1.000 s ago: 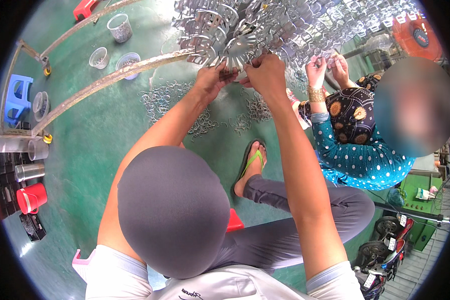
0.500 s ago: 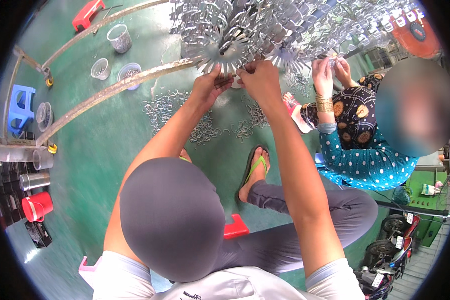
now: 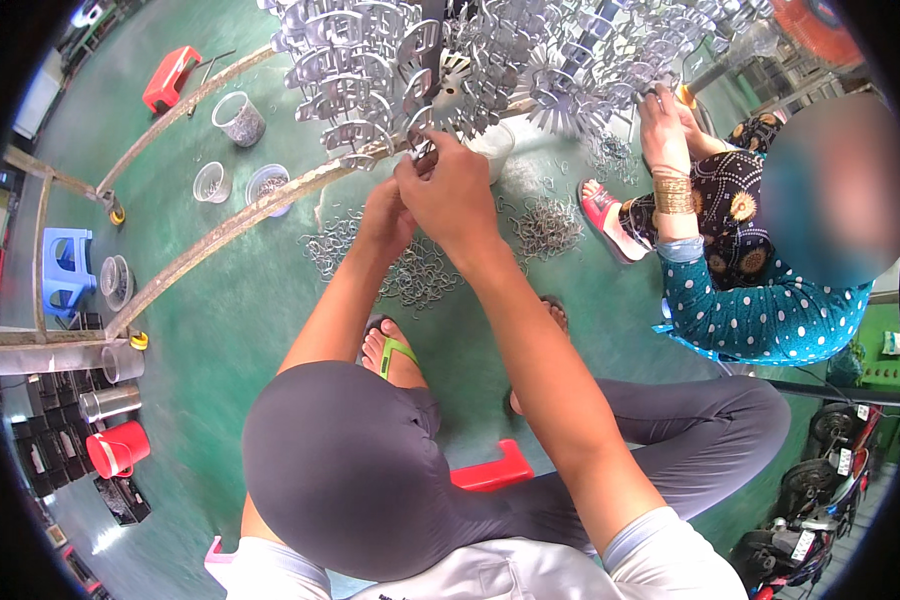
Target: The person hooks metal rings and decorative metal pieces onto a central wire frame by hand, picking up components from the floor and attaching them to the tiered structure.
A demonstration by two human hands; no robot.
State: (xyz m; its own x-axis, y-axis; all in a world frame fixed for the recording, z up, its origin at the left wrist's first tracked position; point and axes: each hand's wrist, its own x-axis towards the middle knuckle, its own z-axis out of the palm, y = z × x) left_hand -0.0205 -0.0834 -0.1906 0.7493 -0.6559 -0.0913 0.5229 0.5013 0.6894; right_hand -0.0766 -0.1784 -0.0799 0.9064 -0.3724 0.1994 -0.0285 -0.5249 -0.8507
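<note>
A rack of silvery bent metal pieces point(image 3: 345, 75) hangs in tiers before me, with a toothed metal disc point(image 3: 455, 95) among them. My right hand point(image 3: 450, 195) is raised to the lower edge of the tiers, its fingers pinched together beside a hanging piece. Just below and against it is my left hand point(image 3: 385, 218), fingers curled and closed. Whatever small thing lies between the fingertips is hidden. Loose hook-shaped metal pieces point(image 3: 420, 275) lie heaped on the green floor under my hands, and a second heap point(image 3: 548, 228) lies further right.
At right, a seated co-worker's hands point(image 3: 665, 130) work at the same rack. A worn frame bar point(image 3: 220, 225) crosses at left. Beyond it stand plastic tubs point(image 3: 240, 120), a red stool point(image 3: 173, 80) and a blue stool point(image 3: 67, 268). A white bucket point(image 3: 495, 148) stands behind my right hand.
My hands have come closer together and shifted left, from the toothed disc's lower edge to the hanging pieces left of it. My view has shifted too.
</note>
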